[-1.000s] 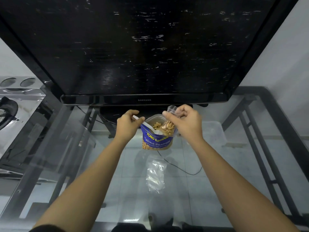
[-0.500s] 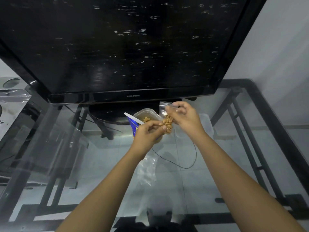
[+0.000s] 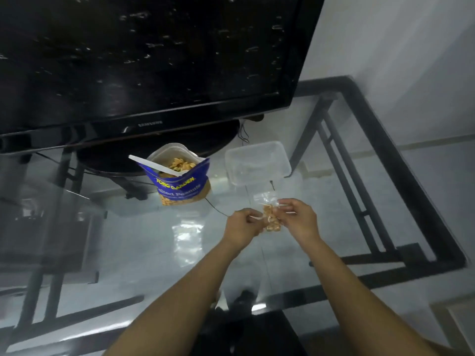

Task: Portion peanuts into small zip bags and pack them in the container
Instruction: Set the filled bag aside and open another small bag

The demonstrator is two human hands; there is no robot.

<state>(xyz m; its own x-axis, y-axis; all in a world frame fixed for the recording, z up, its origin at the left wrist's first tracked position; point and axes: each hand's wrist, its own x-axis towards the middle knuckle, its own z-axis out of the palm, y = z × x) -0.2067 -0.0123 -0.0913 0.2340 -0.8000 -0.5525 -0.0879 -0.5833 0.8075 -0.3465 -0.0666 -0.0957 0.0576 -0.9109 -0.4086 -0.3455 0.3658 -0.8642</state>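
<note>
Blue peanut bag (image 3: 180, 185) is standing open, far left on the glass table (image 3: 144, 227), with a white spoon (image 3: 156, 165) sticking out. Nearer and to the right, the left hand (image 3: 241, 224) and right hand (image 3: 298, 219) are pinching the small zip bag (image 3: 270, 214) of peanuts between them. Clear container (image 3: 253, 150) is sitting just beyond.

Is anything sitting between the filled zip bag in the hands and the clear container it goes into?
Nothing visible does. The left hand and right hand pinch the zip bag in front of the container; only bare glass table lies between. The peanut pouch stands off to the left.
</note>
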